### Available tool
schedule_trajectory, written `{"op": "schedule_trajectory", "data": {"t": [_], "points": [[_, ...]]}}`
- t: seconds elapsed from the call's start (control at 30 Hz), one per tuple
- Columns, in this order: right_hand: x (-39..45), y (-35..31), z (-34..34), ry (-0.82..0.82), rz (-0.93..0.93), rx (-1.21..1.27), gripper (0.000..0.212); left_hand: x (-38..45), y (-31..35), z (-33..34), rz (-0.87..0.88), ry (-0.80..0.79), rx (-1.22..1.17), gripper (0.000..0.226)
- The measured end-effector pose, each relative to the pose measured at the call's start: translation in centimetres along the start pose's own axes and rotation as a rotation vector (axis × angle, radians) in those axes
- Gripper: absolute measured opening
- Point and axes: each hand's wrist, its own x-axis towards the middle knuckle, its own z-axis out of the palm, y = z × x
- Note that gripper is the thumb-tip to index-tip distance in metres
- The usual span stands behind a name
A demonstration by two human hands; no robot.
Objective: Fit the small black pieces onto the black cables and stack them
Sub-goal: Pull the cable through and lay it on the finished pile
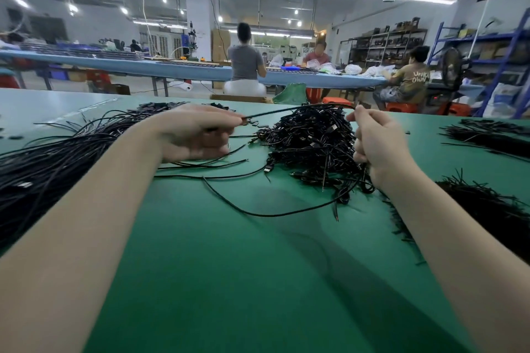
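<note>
A tangled heap of black cables (309, 140) lies on the green table (243, 266) between my hands. My left hand (195, 135) pinches one end of a single black cable (286, 109) that arches over the heap, with a small black piece (244, 121) at its fingertips. My right hand (375, 140) holds the other end of that cable near the thumb, and its lower fingers curl round more cables. A scatter of small black pieces (160, 106) lies beyond my left hand.
A fanned stack of black cables (48, 163) lies at the left. More cable bundles lie at the right (487, 135) and the near right (493, 209). Beyond the table's far edge, several people sit at a long blue bench (172, 69).
</note>
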Motion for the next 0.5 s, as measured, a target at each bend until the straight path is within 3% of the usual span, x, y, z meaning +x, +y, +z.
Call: {"op": "schedule_trajectory", "data": {"t": [0.1, 0.2, 0.3, 0.37, 0.43, 0.5], "points": [[-0.7, -0.2, 0.9, -0.133, 0.022, 0.018, 0.026, 0.1, 0.3, -0.8, 0.078, 0.060, -0.450, 0.014], [-2.0, -0.4, 1.7, -0.462, 0.072, 0.002, 0.024, 0.4, 0.4, -0.7, 0.148, 0.158, -0.859, 0.009], [-3.4, -0.4, 2.4, -0.866, 0.186, -0.018, 0.023, 0.4, 0.7, -0.3, 0.150, 0.167, -0.894, 0.019], [-4.3, 0.0, 2.9, -1.081, 0.223, -0.128, 0.023, 0.2, 1.0, 0.2, 0.165, 0.092, -0.891, 0.030], [-4.7, 0.9, 3.4, -1.176, 0.251, -0.260, 0.024, -0.3, 1.4, 0.3, 0.214, -0.004, -0.921, 0.038], [-4.7, 1.7, 3.6, -1.138, 0.284, -0.348, 0.026, -1.1, 2.2, 0.3, 0.250, -0.061, -0.888, 0.041]]}}
